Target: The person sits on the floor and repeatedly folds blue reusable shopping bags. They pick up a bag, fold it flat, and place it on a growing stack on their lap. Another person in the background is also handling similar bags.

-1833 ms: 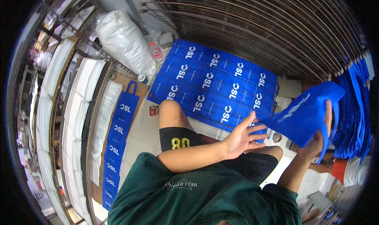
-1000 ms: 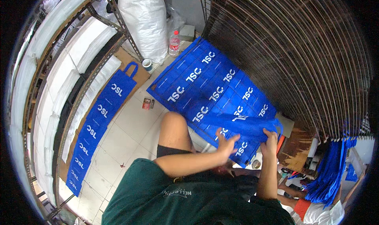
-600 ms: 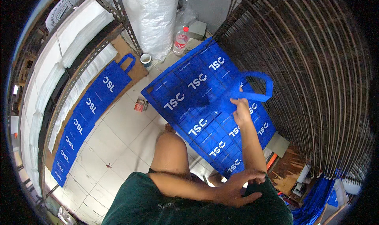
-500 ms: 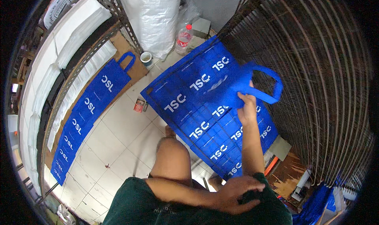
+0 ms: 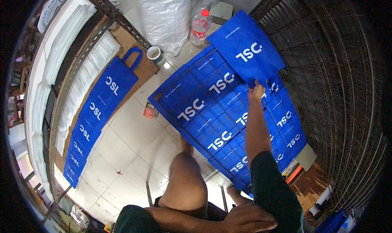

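My right hand (image 5: 257, 92) reaches out over a wire rack level spread with blue fabric bags (image 5: 220, 141) in rows, each with a white print. Its fingers are closed on the near edge of a blue tote bag (image 5: 249, 49), which lies flat over the far right corner of the rack; its handles are not visible. My left hand (image 5: 250, 220) is low in front of my body, by the right sleeve, with its fingers loosely stretched and nothing seen in it.
Many wire rack levels (image 5: 335, 90) stand tilted up at the right. On the left, a shelf bears more blue bags (image 5: 96, 110) and white stacks (image 5: 87, 65). A cup (image 5: 154, 53), a plastic bottle (image 5: 200, 28), a white sack (image 5: 157, 16) and a small red pack (image 5: 149, 111) are beyond the tiled floor.
The blue bag, earlier blurred in motion with its handle loop showing, now lies flat at the far corner of the rack. My left hand's fingers have drawn closer together.
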`<state>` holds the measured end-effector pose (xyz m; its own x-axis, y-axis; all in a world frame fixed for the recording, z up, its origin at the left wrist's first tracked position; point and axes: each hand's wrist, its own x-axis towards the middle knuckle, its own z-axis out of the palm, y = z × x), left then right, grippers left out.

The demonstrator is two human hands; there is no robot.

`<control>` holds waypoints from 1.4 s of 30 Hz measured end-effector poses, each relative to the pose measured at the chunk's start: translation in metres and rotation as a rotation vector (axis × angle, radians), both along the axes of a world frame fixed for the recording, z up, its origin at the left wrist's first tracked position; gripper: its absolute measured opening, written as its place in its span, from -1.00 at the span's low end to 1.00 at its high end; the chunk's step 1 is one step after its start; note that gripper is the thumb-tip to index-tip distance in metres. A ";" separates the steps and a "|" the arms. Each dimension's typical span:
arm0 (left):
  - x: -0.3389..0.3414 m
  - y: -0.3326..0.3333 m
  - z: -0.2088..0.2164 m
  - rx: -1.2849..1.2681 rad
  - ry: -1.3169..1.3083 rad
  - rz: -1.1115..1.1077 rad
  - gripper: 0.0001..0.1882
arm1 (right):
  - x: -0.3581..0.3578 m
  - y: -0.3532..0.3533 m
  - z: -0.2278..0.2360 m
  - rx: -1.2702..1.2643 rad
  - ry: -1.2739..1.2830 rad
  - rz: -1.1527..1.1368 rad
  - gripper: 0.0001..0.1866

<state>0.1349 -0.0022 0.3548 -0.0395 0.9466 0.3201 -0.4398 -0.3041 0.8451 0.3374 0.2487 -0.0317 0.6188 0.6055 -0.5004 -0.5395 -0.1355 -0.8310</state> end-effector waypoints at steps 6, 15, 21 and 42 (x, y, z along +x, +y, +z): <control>0.002 0.003 0.008 -0.129 -0.019 -0.023 -0.89 | 0.093 -0.015 -0.063 -0.081 -0.468 0.091 -0.61; 0.008 0.006 0.004 -0.143 0.027 -0.059 -0.80 | 0.057 -0.003 -0.032 -0.408 -0.287 -0.035 -0.56; 0.008 0.009 0.000 -0.133 0.032 -0.067 -0.78 | 0.058 0.011 -0.037 -0.788 -0.663 0.020 -0.61; 0.009 0.009 -0.003 -0.119 0.036 -0.094 -0.80 | 0.043 -0.008 -0.015 -0.686 -0.375 -0.433 -0.40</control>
